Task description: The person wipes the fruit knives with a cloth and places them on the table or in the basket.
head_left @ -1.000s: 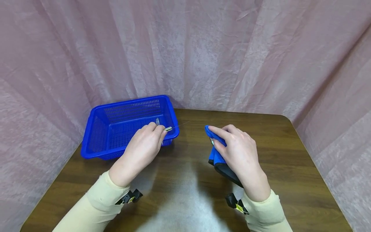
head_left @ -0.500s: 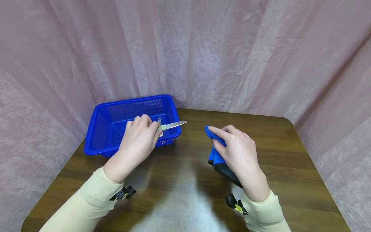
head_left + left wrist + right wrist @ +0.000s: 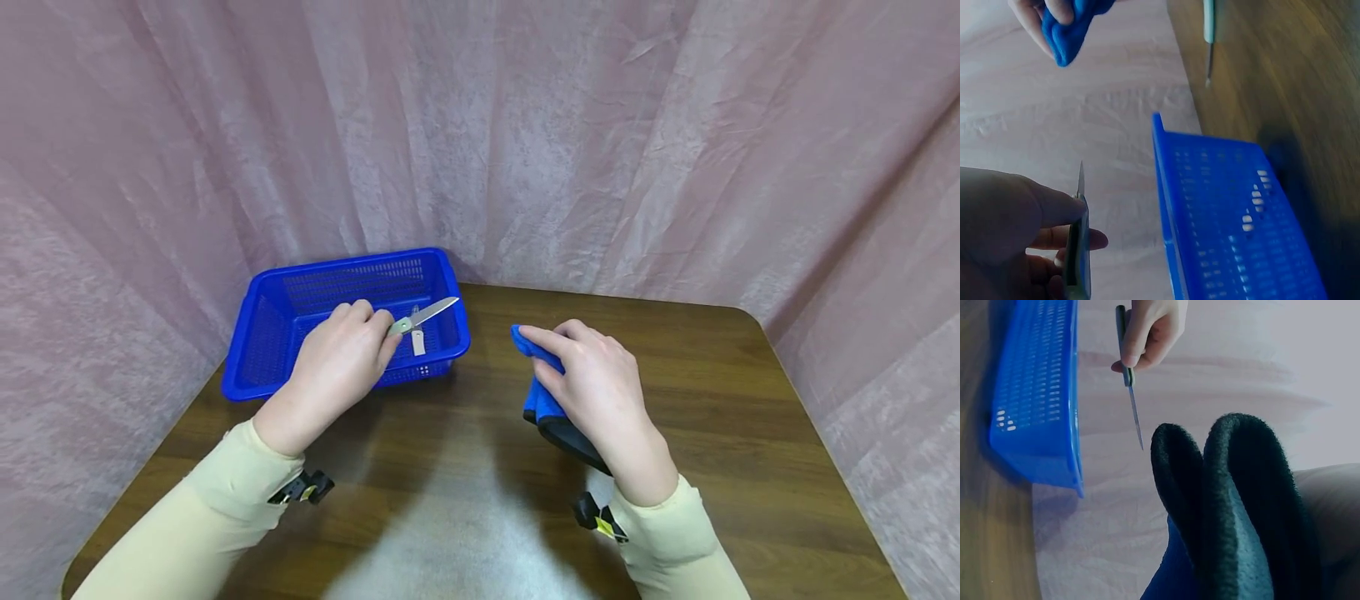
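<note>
My left hand (image 3: 337, 358) grips a folding knife (image 3: 423, 317) by its pale green handle, above the right part of the blue basket (image 3: 234, 350). Its blade is out and points right, past the fingers. Inside the basket, below the knife, lies a pale-handled piece (image 3: 418, 342). My right hand (image 3: 592, 387) pinches a folded blue cloth (image 3: 547, 400) with a black border, over the table right of the basket. The left wrist view shows a slim pale green handle (image 3: 1209, 22) with a thin metal end by the table; the right hand hides it in the head view.
The blue mesh basket stands at the back left of the brown wooden table (image 3: 750, 433). Pink curtains (image 3: 570, 167) hang close behind the table and along both sides.
My left hand has drawn back to the left with the knife, turning the blade so its flat face shows. The pale-handled piece in the basket has come into sight. My right hand has shifted slightly left.
</note>
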{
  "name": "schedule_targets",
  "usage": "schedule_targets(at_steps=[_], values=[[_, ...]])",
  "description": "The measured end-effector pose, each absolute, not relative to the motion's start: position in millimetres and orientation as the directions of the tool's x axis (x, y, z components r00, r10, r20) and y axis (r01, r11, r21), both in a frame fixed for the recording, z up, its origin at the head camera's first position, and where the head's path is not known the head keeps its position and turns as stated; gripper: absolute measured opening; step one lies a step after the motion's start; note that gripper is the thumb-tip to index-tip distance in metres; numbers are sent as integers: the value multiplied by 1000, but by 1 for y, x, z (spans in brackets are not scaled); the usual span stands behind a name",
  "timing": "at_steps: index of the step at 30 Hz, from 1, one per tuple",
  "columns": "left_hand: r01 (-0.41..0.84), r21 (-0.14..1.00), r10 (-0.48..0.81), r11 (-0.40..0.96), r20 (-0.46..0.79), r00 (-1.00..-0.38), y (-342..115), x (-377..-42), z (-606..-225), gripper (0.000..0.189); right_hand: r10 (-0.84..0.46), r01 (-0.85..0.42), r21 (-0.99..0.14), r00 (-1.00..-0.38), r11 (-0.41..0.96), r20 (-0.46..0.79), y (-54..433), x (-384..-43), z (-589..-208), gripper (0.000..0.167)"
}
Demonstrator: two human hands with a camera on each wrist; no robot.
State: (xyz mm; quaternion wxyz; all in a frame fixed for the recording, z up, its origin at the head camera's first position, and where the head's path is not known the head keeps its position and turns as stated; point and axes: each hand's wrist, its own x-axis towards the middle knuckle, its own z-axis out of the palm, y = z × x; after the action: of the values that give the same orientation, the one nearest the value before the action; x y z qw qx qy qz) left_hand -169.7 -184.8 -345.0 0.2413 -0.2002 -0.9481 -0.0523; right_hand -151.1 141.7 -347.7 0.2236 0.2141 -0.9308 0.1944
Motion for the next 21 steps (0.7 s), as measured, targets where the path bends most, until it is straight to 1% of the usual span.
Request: schedule_targets(at_steps=[4,9,12,21], values=[[355,32,308,934,427,-850,-195,-181,-345,19,-316,-492,-266,-805,829,502,136,-156,-349,42],[280,70,241,958,336,-910,-209,-197,-346,27,-327,-500,-262,-802,825,500,131,-161,-352,42],[247,76,214,966,297,-931,-216,-206,-347,31,-339,-513,-259,-795,818,503,129,-164,-355,41],[175,83,159,981,168,-973,-232,-229,-351,29,-390,-553,-254,-782,793,485,116,-167,-359,40]])
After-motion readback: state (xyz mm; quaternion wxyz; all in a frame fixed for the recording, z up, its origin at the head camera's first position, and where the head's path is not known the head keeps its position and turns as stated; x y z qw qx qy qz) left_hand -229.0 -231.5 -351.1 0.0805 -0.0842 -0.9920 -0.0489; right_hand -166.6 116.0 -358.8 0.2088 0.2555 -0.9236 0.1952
